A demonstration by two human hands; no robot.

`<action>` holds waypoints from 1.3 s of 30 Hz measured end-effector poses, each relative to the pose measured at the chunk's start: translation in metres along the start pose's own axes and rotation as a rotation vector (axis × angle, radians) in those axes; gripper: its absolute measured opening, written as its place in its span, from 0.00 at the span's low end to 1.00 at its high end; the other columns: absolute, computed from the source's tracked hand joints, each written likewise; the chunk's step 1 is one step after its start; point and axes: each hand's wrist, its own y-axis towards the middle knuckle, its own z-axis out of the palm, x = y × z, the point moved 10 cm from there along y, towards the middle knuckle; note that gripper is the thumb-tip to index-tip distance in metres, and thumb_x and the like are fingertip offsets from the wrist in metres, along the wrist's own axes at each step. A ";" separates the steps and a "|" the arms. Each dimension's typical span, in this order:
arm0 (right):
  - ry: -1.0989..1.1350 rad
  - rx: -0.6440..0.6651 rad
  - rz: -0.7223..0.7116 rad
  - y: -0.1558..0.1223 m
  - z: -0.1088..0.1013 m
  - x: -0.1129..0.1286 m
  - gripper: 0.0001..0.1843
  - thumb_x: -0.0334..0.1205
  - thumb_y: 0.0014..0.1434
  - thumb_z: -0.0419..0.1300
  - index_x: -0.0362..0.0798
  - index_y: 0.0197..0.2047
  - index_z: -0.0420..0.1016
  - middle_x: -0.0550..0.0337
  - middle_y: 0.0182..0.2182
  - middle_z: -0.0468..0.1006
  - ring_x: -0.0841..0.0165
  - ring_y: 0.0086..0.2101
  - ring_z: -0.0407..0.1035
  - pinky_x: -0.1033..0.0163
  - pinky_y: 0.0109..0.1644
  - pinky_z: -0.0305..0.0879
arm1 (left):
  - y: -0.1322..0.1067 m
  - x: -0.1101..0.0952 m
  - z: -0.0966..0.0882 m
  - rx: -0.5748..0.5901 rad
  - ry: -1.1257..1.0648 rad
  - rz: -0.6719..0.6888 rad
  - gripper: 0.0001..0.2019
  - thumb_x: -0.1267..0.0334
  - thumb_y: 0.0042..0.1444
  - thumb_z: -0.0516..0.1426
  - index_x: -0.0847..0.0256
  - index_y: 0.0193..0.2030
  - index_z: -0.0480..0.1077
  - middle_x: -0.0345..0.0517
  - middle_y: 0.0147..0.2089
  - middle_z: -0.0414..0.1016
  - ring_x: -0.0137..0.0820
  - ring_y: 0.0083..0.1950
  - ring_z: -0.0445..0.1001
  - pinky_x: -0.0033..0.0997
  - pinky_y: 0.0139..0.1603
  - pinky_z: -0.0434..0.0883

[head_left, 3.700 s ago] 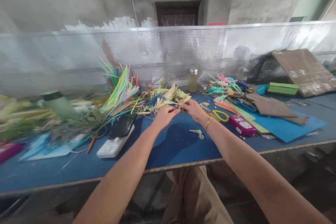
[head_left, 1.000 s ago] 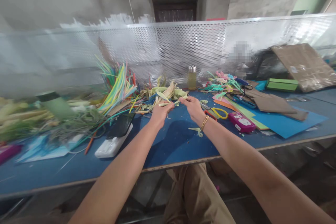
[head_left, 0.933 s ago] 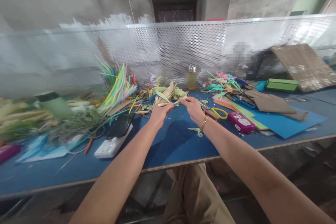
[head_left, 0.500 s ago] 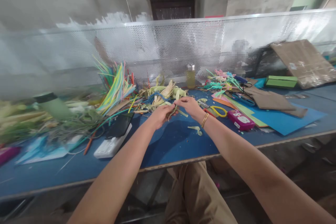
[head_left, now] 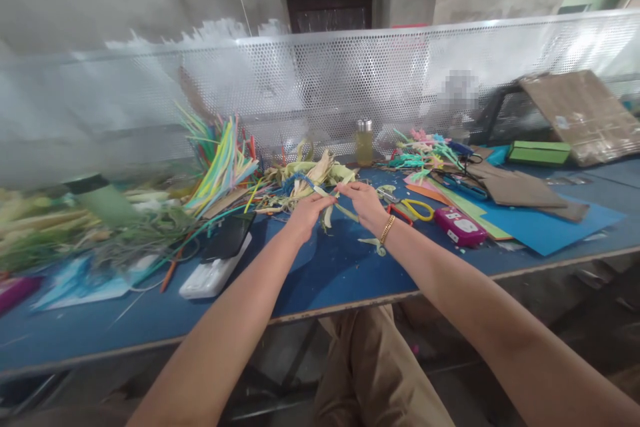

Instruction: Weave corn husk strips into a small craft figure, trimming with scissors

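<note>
Both my hands meet over the blue table (head_left: 340,267), in front of a heap of pale dried husks (head_left: 325,170). My left hand (head_left: 307,215) is closed, thumb and fingers pinching pale green strips of corn husk (head_left: 328,217). From the right, my right hand (head_left: 364,203) pinches the same strips, its fingertips close to the left ones. One strip end hangs below the left fingertips; another slants down toward the right wrist. A curled husk scrap (head_left: 374,244) lies on the table below my right wrist. Exactly how the strips cross is too small to make out.
Yellow-handled scissors (head_left: 419,209) and a magenta box (head_left: 460,225) sit to the right, beside coloured paper (head_left: 540,230) and cardboard (head_left: 520,191). Leftward are a phone (head_left: 227,240) on a white device (head_left: 213,277), pipe cleaners (head_left: 225,167) and a green cup (head_left: 100,200). A bottle (head_left: 365,144) stands behind.
My hands have drawn slightly apart, and the husk strips between them show more, with one end now hanging lower. The view has tilted down a little.
</note>
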 end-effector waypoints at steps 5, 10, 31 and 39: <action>-0.044 -0.098 -0.041 0.004 -0.008 -0.003 0.23 0.61 0.41 0.68 0.48 0.23 0.77 0.60 0.24 0.77 0.68 0.32 0.68 0.62 0.39 0.63 | 0.003 0.003 0.005 0.035 0.046 -0.020 0.10 0.57 0.40 0.67 0.61 0.27 0.77 0.44 0.25 0.76 0.36 0.31 0.72 0.33 0.32 0.66; -0.205 -0.088 -0.083 0.009 -0.014 0.000 0.24 0.62 0.49 0.64 0.47 0.26 0.78 0.59 0.25 0.76 0.65 0.33 0.69 0.60 0.40 0.63 | -0.002 0.002 0.008 0.069 0.085 -0.028 0.10 0.57 0.41 0.67 0.61 0.26 0.77 0.42 0.24 0.73 0.32 0.28 0.69 0.31 0.30 0.64; -0.071 0.138 -0.078 0.002 0.010 0.008 0.16 0.52 0.42 0.71 0.48 0.24 0.79 0.58 0.30 0.80 0.66 0.34 0.71 0.60 0.43 0.66 | -0.010 0.011 0.009 0.092 -0.018 -0.161 0.15 0.56 0.35 0.72 0.61 0.27 0.77 0.42 0.22 0.74 0.26 0.22 0.65 0.28 0.23 0.59; -0.105 0.101 -0.152 0.002 0.013 0.007 0.17 0.54 0.49 0.65 0.49 0.25 0.72 0.65 0.23 0.71 0.72 0.28 0.62 0.64 0.36 0.61 | -0.008 0.005 0.016 0.120 -0.070 -0.141 0.09 0.63 0.40 0.65 0.60 0.22 0.68 0.37 0.18 0.66 0.26 0.20 0.62 0.28 0.23 0.57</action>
